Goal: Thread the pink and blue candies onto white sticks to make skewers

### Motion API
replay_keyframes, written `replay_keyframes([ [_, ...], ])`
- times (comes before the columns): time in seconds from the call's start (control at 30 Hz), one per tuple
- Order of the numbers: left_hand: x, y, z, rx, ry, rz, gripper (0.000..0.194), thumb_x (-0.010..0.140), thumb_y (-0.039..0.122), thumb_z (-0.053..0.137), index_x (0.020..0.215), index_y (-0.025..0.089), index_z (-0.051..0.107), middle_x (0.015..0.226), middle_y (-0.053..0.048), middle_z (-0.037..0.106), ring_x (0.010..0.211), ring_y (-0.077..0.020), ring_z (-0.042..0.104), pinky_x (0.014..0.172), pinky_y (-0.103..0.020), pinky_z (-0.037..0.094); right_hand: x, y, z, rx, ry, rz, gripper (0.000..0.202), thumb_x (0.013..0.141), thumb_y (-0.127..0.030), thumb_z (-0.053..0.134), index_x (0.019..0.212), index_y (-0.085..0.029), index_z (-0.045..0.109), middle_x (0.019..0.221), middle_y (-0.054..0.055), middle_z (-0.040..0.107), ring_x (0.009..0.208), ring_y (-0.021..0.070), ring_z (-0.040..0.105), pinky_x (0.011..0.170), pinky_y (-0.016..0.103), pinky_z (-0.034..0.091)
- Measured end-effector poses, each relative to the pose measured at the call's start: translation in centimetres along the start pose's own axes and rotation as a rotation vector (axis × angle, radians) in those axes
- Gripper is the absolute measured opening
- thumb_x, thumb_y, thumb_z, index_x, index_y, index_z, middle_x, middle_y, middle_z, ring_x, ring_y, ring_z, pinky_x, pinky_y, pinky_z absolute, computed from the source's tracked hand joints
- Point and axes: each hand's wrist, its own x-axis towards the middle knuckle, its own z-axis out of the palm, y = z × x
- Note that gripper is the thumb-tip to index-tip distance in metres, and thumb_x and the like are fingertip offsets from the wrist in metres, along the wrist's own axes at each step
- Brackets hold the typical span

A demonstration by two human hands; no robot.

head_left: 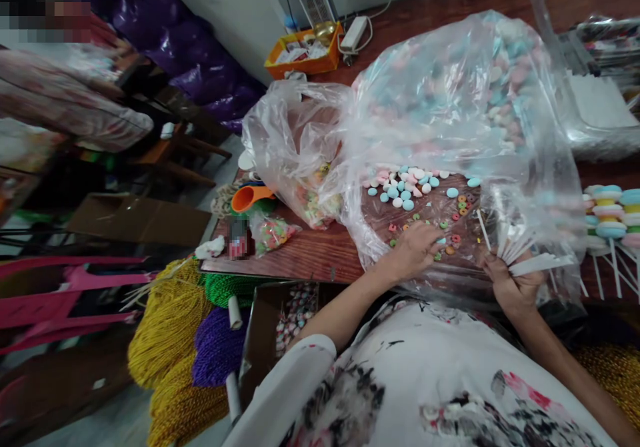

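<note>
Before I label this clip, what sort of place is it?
Probably a craft workshop, judging by the large bag of pastel pieces on the wooden table, striped stacks on white sticks beside it, and big bundles of yellow cord.

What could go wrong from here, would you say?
The white sticks fan out loosely in the right hand, so one might slip free. The left hand is right among the small colored rings and could knock some away. The thin clear plastic around the loose pastel pieces looks crumpled; a tug might scatter them.
</note>
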Motion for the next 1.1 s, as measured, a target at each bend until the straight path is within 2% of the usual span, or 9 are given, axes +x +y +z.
replay_keyframes([
  [0.07,0.2,-0.4,-0.2,-0.151,0.126,-0.078,0.017,0.095,0.028,0.062,0.104,0.016,0.069,0.091,-0.006,0.075,0.084,-0.0170,0.067,0.080,-0.032,0.055,0.3,0.0,0.0,0.056,0.043,-0.005,0.020,0.087,-0.029,0.074,0.077,-0.020,0.059,0.063,-0.004,0.056,0.054,0.0100,0.051,0.050,0.025,0.041],
  [0.13,1.4,-0.8,-0.8,-0.236,0.163,-0.115,0.017,0.092,0.029,0.067,0.101,0.016,0.071,0.088,-0.005,0.075,0.079,-0.0161,0.068,0.074,-0.029,0.054,0.7,0.3,-0.1,0.128,0.077,0.024,0.025,0.086,-0.030,0.075,0.074,-0.020,0.055,0.059,-0.006,0.049,0.050,0.0078,0.043,0.046,0.022,0.034],
  [0.27,7.6,-1.7,-2.0,-0.248,0.101,-0.086,0.011,0.090,0.024,0.067,0.094,0.018,0.075,0.091,-0.005,0.077,0.086,-0.0177,0.070,0.082,-0.031,0.054,1.0,1.2,-0.1,0.191,0.106,0.147,0.033,0.084,-0.034,0.076,0.068,-0.020,0.050,0.055,-0.007,0.041,0.046,0.0061,0.034,0.041,0.020,0.025],
  [0.43,17.5,-2.2,-1.2,-0.009,-0.220,-0.212,0.023,0.092,0.019,0.056,0.100,0.010,0.077,0.097,-0.009,0.078,0.092,-0.0200,0.070,0.087,-0.029,0.051,0.6,1.9,0.0,0.147,0.139,0.202,0.034,0.084,-0.039,0.074,0.070,-0.021,0.048,0.055,-0.008,0.041,0.045,0.0066,0.035,0.039,0.020,0.026],
  [0.53,20.2,-2.4,0.1,0.112,-0.376,-0.286,0.028,0.093,0.018,0.053,0.106,0.008,0.076,0.105,-0.012,0.077,0.097,-0.0209,0.070,0.089,-0.028,0.050,0.5,1.7,0.0,0.135,0.144,0.219,0.036,0.085,-0.041,0.073,0.070,-0.021,0.049,0.055,-0.008,0.040,0.046,0.0062,0.034,0.041,0.020,0.027],
  [0.73,19.6,-3.1,1.9,0.178,-0.363,-0.253,0.031,0.093,0.018,0.051,0.113,0.009,0.074,0.118,-0.018,0.074,0.112,-0.0265,0.068,0.099,-0.036,0.049,0.5,1.8,-0.1,0.135,0.073,0.243,0.036,0.087,-0.047,0.071,0.072,-0.020,0.051,0.054,-0.008,0.038,0.046,0.0070,0.032,0.041,0.022,0.026],
  [0.87,18.6,-3.4,2.3,0.091,-0.259,-0.182,0.030,0.088,0.016,0.057,0.111,0.012,0.076,0.112,-0.015,0.076,0.110,-0.0273,0.067,0.100,-0.038,0.049,0.3,2.2,-0.2,0.087,0.065,0.192,0.036,0.090,-0.046,0.069,0.069,-0.021,0.053,0.057,-0.006,0.042,0.049,0.0084,0.035,0.044,0.023,0.030],
  [1.0,15.7,-3.0,1.0,-0.292,-0.036,-0.232,0.031,0.075,0.013,0.070,0.106,0.016,0.078,0.100,-0.007,0.074,0.095,-0.0209,0.066,0.090,-0.033,0.052,0.1,1.8,-0.4,0.016,0.100,0.082,0.043,0.093,-0.045,0.065,0.061,-0.023,0.046,0.053,-0.005,0.039,0.048,0.0103,0.034,0.045,0.026,0.032],
  [1.1,11.3,-2.2,-1.3,-0.706,0.118,-0.275,0.024,0.071,0.027,0.083,0.093,0.017,0.080,0.092,-0.004,0.071,0.084,-0.0152,0.065,0.080,-0.029,0.053,-0.5,0.8,-0.9,-0.085,0.040,0.030,0.038,0.093,-0.039,0.066,0.062,-0.023,0.053,0.055,-0.002,0.047,0.050,0.0127,0.041,0.048,0.029,0.037],
])
